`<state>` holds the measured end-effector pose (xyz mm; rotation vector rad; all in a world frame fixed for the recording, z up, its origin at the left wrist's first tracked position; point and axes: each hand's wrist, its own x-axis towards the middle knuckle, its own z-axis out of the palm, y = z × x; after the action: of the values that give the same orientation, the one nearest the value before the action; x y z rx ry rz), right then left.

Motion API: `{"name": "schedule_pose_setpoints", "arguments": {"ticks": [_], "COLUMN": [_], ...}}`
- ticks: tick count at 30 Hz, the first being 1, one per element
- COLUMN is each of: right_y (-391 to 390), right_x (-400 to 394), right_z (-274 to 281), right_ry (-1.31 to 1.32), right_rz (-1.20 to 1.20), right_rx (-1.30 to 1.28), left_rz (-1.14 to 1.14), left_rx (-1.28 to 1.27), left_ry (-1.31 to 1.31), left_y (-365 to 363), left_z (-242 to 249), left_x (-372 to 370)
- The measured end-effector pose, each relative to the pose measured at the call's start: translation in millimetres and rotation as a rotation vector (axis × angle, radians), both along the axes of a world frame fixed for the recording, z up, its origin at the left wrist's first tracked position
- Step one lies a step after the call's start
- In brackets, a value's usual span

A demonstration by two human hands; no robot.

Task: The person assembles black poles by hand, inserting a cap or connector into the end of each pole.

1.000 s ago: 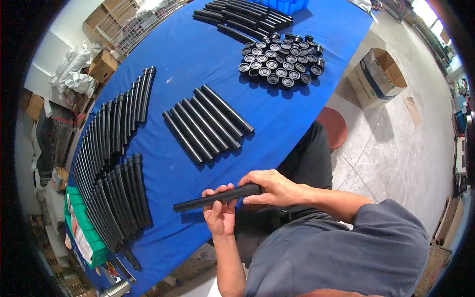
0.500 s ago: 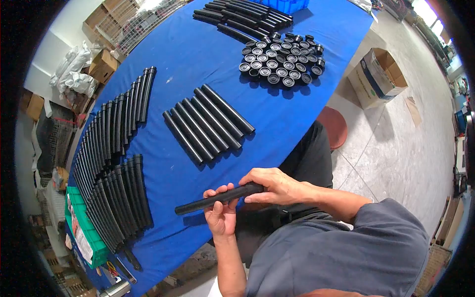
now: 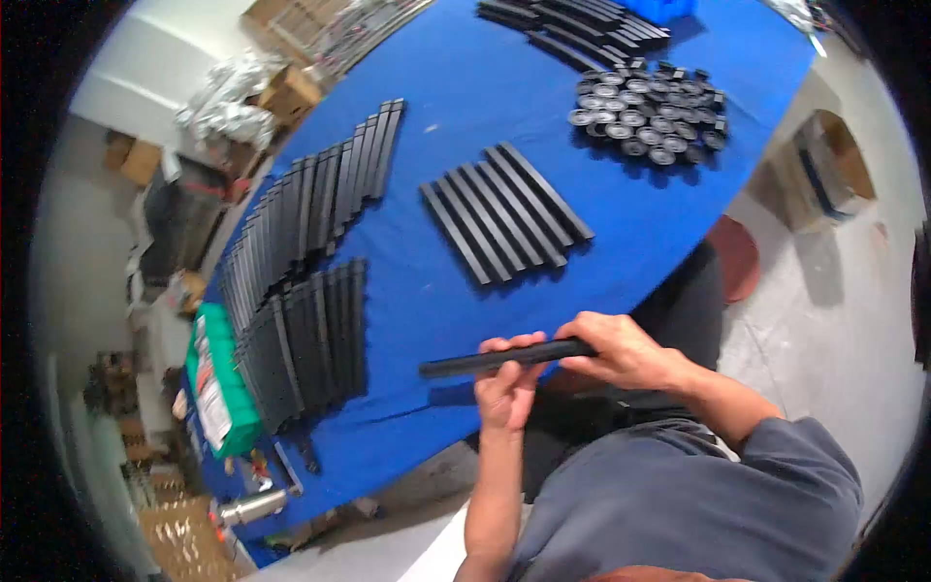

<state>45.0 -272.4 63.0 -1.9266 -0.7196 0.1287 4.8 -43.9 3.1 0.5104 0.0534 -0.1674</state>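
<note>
A black tube (image 3: 465, 365) is held nearly level above the front edge of the blue table. My left hand (image 3: 508, 380) grips it around the middle from below, with the thumb on the near side. At the tube's right end, my right hand (image 3: 621, 354) has its fingers closed over the tip. Beyond the hands a row of black tubes (image 3: 504, 213) lies side by side on the cloth. Round black caps (image 3: 650, 112) are heaped farther back on the right. The whole view is slightly blurred.
Many black tubes (image 3: 320, 330) lie in rows on the left of the blue table (image 3: 441, 291). A green bin (image 3: 223, 378) and a metal cylinder (image 3: 252, 507) are at the left edge. More tubes (image 3: 582, 29) lie at the back. A cardboard box (image 3: 824, 175) and a red stool (image 3: 735, 260) stand right.
The view has turned, so the table and its objects appear farther right. The tube is closer to level, and both hands still hold it.
</note>
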Motion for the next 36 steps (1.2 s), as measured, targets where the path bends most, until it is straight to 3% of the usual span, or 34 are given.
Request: {"name": "schedule_pose_setpoints", "arguments": {"ticks": [5, 10, 13, 14, 15, 17, 20, 24, 33, 36], "right_y": [-2, 1, -5, -10, -15, -20, -21, -20, -15, -15], "right_x": [3, 1, 0, 1, 3, 4, 4, 3, 13, 19], "right_z": [4, 8, 4, 6, 6, -2, 2, 7, 6, 26], "right_ry": [0.040, 0.055, 0.059, 0.164, 0.221, 0.233, 0.050, 0.156, 0.127, 0.191], "right_rz": [0.019, -0.052, -0.205, -0.231, -0.238, -0.229, -0.153, -0.062, 0.010, -0.061], "right_rx": [-0.036, 0.048, 0.104, 0.104, 0.086, 0.097, 0.051, 0.066, 0.033, 0.135], "left_rz": [-0.035, -0.061, -0.290, -0.241, -0.203, 0.357, 0.313, -0.003, 0.066, 0.116], "left_rx": [-0.067, 0.020, 0.418, 0.818, 1.228, 1.793, 2.224, 2.022, 2.043, 2.094], "left_ry": [0.014, 0.111, 0.242, 0.170, 0.026, -0.751, -0.908, -0.888, -0.847, -0.794], "left_y": [2, -2, 8, 2, 3, 8, 6, 23, 28, 36], "left_z": [-6, 14, 25, 29, 38, 55, 87, 63, 69, 84], "left_x": [2, 5, -1, -10, -17, -6, 11, 14, 7, 5]}}
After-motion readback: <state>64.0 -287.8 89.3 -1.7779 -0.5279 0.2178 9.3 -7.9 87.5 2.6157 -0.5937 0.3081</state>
